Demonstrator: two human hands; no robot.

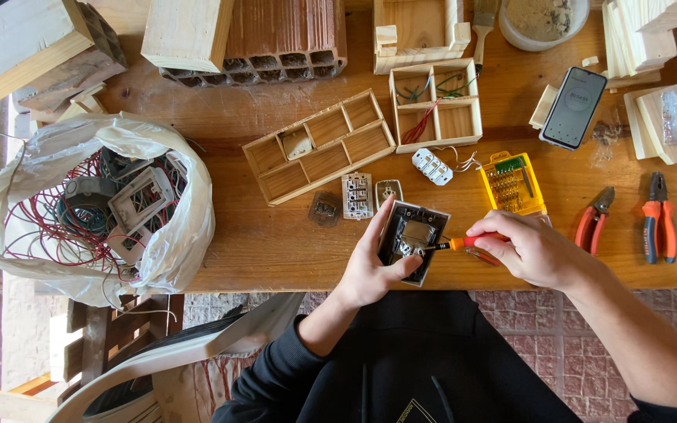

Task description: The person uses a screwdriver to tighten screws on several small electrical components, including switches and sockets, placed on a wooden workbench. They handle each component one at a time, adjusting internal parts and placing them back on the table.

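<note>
My left hand (pixel 370 266) grips a dark rectangular switch module (pixel 412 239) by its left edge, holding it over the front edge of the wooden table (pixel 276 243). My right hand (pixel 530 249) is closed on an orange-handled screwdriver (pixel 464 243), whose tip touches the inside of the module. Just beyond the module lie a white switch insert (pixel 356 195), a small grey part (pixel 388 190) and a small clear part (pixel 324 209).
A white plastic bag (pixel 174 243) of red wires and switch frames sits at the left. Two wooden divided trays (pixel 319 145) (pixel 436 106), a yellow bit case (pixel 512 184), a white connector (pixel 432 166), a phone (pixel 573 107), two orange pliers (pixel 657 215) (pixel 594 219), a brick (pixel 276 39) and wood blocks surround the work.
</note>
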